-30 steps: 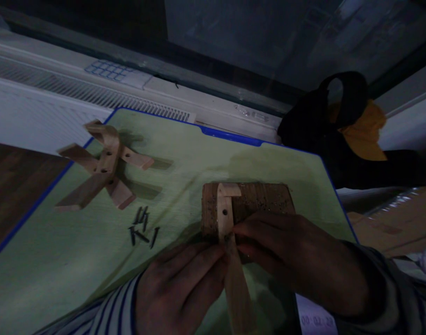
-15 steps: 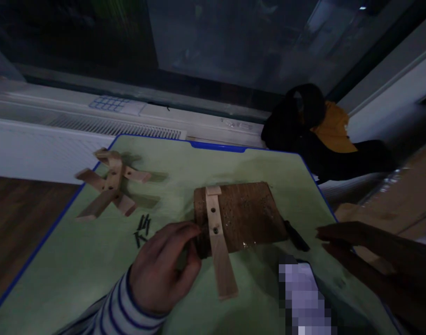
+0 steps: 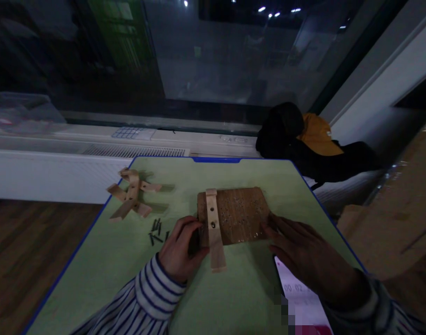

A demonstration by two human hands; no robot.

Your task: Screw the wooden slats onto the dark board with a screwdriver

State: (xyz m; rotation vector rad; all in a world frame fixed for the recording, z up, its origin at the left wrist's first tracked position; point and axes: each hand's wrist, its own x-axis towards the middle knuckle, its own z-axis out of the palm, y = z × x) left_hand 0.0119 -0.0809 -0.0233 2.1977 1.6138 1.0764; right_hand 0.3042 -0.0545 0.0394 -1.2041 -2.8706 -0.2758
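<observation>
A brown wooden board (image 3: 239,214) lies on a green mat (image 3: 104,260). A pale wooden strip (image 3: 213,232) with two holes rests across the board's left part and overhangs its near edge. My left hand (image 3: 181,249) is curled against the board's left edge, fingertips touching the strip. To the right, my right hand (image 3: 303,251) lies over the board's near right corner with fingers stretched forward; what is under it is hidden.
Several dark screws (image 3: 157,231) lie left of my left hand. A pile of crossed wooden pieces (image 3: 131,200) sits at the mat's far left. A phone (image 3: 300,298) lies near my right wrist. A black and yellow bag (image 3: 310,146) rests by the window.
My right hand left the strip, swung out to the right, and now rests at the board's near right corner. My left hand stayed at the board's left edge. The view tilted up.
</observation>
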